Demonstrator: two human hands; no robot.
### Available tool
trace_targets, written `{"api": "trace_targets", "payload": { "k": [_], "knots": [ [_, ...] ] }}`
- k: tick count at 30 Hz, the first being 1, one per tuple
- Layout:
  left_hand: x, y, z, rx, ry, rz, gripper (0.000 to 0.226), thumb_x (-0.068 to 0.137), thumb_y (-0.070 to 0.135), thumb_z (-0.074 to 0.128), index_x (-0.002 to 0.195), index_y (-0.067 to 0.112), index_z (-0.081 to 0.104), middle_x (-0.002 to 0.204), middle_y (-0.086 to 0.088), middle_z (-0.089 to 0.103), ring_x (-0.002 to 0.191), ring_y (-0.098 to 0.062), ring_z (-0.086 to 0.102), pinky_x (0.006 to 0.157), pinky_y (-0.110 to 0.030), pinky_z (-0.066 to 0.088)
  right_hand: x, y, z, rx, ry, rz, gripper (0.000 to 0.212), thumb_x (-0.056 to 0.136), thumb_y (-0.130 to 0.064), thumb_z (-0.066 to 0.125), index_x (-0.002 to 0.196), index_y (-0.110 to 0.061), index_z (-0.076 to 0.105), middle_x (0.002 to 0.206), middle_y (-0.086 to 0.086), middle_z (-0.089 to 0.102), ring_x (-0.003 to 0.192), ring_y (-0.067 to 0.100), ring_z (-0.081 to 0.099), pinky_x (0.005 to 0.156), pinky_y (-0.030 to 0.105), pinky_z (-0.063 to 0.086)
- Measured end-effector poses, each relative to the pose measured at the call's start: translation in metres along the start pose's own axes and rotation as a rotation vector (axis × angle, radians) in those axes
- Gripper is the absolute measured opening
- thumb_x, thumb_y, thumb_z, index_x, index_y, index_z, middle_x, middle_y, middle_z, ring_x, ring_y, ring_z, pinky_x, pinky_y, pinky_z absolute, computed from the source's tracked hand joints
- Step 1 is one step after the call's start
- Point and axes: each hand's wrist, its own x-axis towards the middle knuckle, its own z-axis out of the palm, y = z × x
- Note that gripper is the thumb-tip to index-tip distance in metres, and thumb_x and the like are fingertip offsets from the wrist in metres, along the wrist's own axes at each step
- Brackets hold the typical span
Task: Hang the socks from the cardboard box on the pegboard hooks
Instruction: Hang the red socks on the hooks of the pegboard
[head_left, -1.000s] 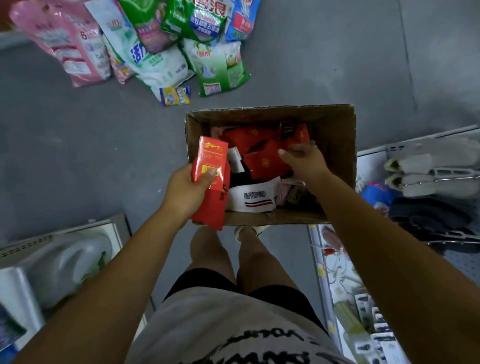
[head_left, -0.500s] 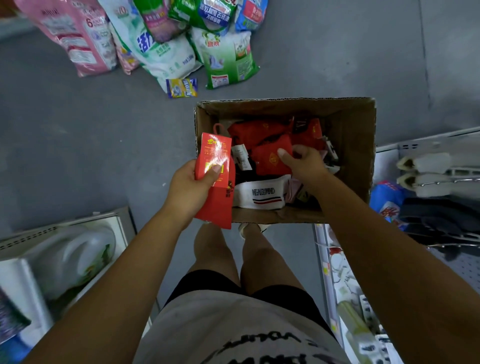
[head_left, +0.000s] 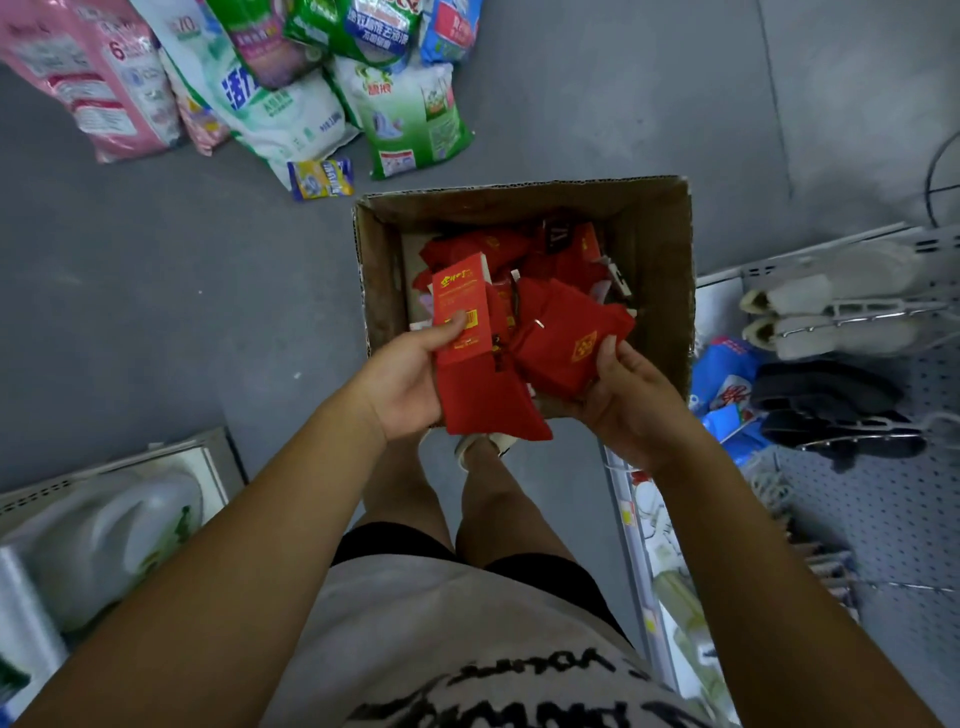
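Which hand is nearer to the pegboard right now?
Right. The right hand, holding a red sock pair, is on the side toward the pegboard; the left hand, gripping a carded sock pack, is beyond it, farther off.

Red socks (head_left: 569, 338) (carded) above cardboard box (head_left: 660, 249).

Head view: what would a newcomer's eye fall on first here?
At the centre, the left hand grips a carded red sock pack and the right hand holds a red sock pair beside it, both over the open cardboard box holding more red socks. In the upper left, colourful detergent bags lie on the grey floor.
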Motion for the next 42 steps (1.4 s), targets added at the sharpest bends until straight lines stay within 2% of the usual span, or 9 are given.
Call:
{"api": "trace_targets", "payload": {
  "k": [4, 10, 16, 21, 24, 30, 36, 39, 42],
  "knots": [
    [0.001, -0.004, 0.01, 0.016, -0.035, -0.007, 0.055, 0.091, 0.036, 0.066, 0.142, 0.018, 0.058, 0.135, -0.013, 0.065, 0.114, -0.03, 0.068, 0.1, -0.052, 0.053, -0.01, 0.014, -0.003, 0.037, -0.015, -0.009, 0.037, 0.102, -0.035, 0.037, 0.138, -0.029, 0.046, 0.143, 0.006, 0.057, 0.128, 0.027, 0.058, 0.099, 0.048, 0.053],
    [-0.02, 0.005, 0.024, 0.176, 0.01, 0.14, 0.035, 0.095, 0.025, 0.065, 0.129, 0.014, 0.066, 0.118, -0.013, 0.074, 0.108, -0.028, 0.072, 0.088, -0.044, 0.059, -0.036, 0.013, -0.01, -0.066, -0.03, -0.115, 0.078, 0.078, -0.056, 0.075, 0.141, -0.019, 0.049, 0.145, 0.014, 0.054, 0.135, 0.034, 0.05, 0.115, 0.054, 0.036],
    [-0.069, 0.03, 0.043, 0.476, -0.013, 0.337, 0.046, 0.081, 0.029, 0.075, 0.124, 0.013, 0.068, 0.113, -0.011, 0.076, 0.104, -0.027, 0.073, 0.091, -0.044, 0.058, -0.075, -0.028, 0.017, -0.307, 0.032, -0.284, 0.085, 0.079, -0.077, 0.057, 0.137, -0.015, 0.054, 0.141, 0.003, 0.059, 0.134, 0.02, 0.052, 0.111, 0.043, 0.039],
    [-0.112, 0.044, 0.064, 0.661, -0.136, 0.412, 0.043, 0.084, 0.03, 0.072, 0.123, 0.014, 0.068, 0.112, -0.009, 0.077, 0.101, -0.024, 0.074, 0.095, -0.045, 0.056, -0.104, -0.052, 0.064, -0.578, 0.078, -0.447, 0.038, 0.099, -0.05, 0.049, 0.12, -0.024, 0.066, 0.11, -0.007, 0.073, 0.105, 0.009, 0.07, 0.091, 0.029, 0.055],
    [-0.131, 0.048, 0.078, 0.668, -0.197, 0.484, 0.037, 0.093, 0.024, 0.066, 0.128, 0.01, 0.065, 0.115, -0.012, 0.075, 0.102, -0.025, 0.073, 0.09, -0.04, 0.059, -0.116, -0.049, 0.083, -0.424, 0.198, -0.619, 0.023, 0.099, -0.029, 0.058, 0.108, -0.011, 0.07, 0.093, -0.003, 0.077, 0.086, 0.01, 0.074, 0.073, 0.017, 0.055],
    [-0.161, 0.052, 0.105, 0.691, -0.285, 0.592, 0.034, 0.097, 0.019, 0.064, 0.129, 0.009, 0.062, 0.109, -0.01, 0.077, 0.097, -0.022, 0.074, 0.076, -0.034, 0.06, -0.155, -0.027, 0.089, -0.035, 0.359, -0.816, 0.018, 0.09, -0.029, 0.065, 0.097, -0.014, 0.071, 0.091, 0.009, 0.075, 0.079, 0.025, 0.069, 0.076, 0.038, 0.058],
    [-0.182, 0.022, 0.143, 0.833, -0.457, 0.582, 0.03, 0.098, 0.018, 0.063, 0.127, 0.012, 0.063, 0.109, -0.01, 0.077, 0.095, -0.023, 0.075, 0.073, -0.034, 0.061, -0.207, -0.005, 0.086, 0.167, 0.455, -0.942, 0.016, 0.1, -0.02, 0.055, 0.106, -0.011, 0.066, 0.096, 0.003, 0.074, 0.081, 0.011, 0.067, 0.073, 0.023, 0.053],
    [-0.187, -0.003, 0.165, 0.866, -0.515, 0.577, 0.026, 0.097, 0.018, 0.064, 0.122, 0.013, 0.066, 0.108, -0.013, 0.077, 0.093, -0.025, 0.075, 0.073, -0.036, 0.06, -0.238, 0.004, 0.081, 0.2, 0.579, -0.989, 0.018, 0.1, -0.02, 0.056, 0.108, -0.011, 0.07, 0.1, 0.005, 0.077, 0.089, 0.014, 0.07, 0.083, 0.03, 0.058],
    [-0.19, -0.032, 0.186, 0.893, -0.544, 0.585, 0.018, 0.096, 0.018, 0.066, 0.114, 0.017, 0.07, 0.104, -0.012, 0.077, 0.09, -0.025, 0.075, 0.072, -0.037, 0.06, -0.268, 0.018, 0.067, 0.211, 0.841, -1.059, 0.009, 0.095, -0.018, 0.067, 0.09, -0.014, 0.074, 0.089, 0.005, 0.078, 0.08, 0.015, 0.07, 0.079, 0.036, 0.058]
  ]
}}
